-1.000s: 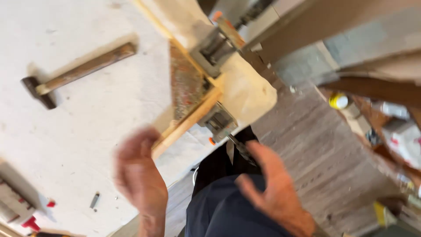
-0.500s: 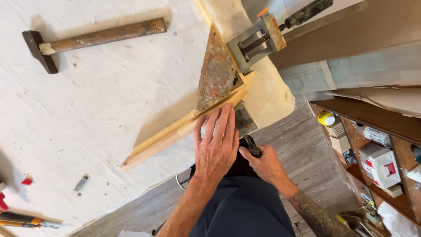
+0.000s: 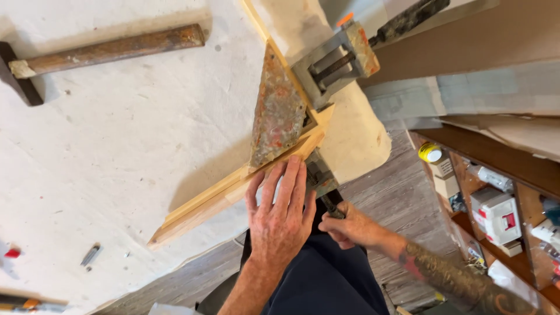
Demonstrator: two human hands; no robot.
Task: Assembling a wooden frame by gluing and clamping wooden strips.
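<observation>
Left hand (image 3: 281, 219): lies flat, palm down, fingers spread and stretched forward; its grip is open and closes on nothing.
Under the left fingers: the near end of the wooden moulding strip (image 3: 227, 195), pressed down against the white table (image 3: 116, 146).
Moulding strip: runs from a free end well off to the left of the left hand up to the corner clamp (image 3: 303, 116) just past its fingertips, where it meets a second strip (image 3: 256, 23) at an angle.
Corner clamp: rusty triangular plate with a grey screw block on its far side, touching both strips, at the table's edge.
Right hand (image 3: 349, 227): just right of the left hand, below the table edge; its grip is closed around the clamp handle (image 3: 328, 204), a dark bar that comes down from the clamp.
Hammer (image 3: 99, 52): lies on the table, well beyond and to the left of the left hand, apart from the strips.
Shelf (image 3: 496, 210): well to the right of the right hand, with boxes and a yellow-lidded jar (image 3: 430, 153).
</observation>
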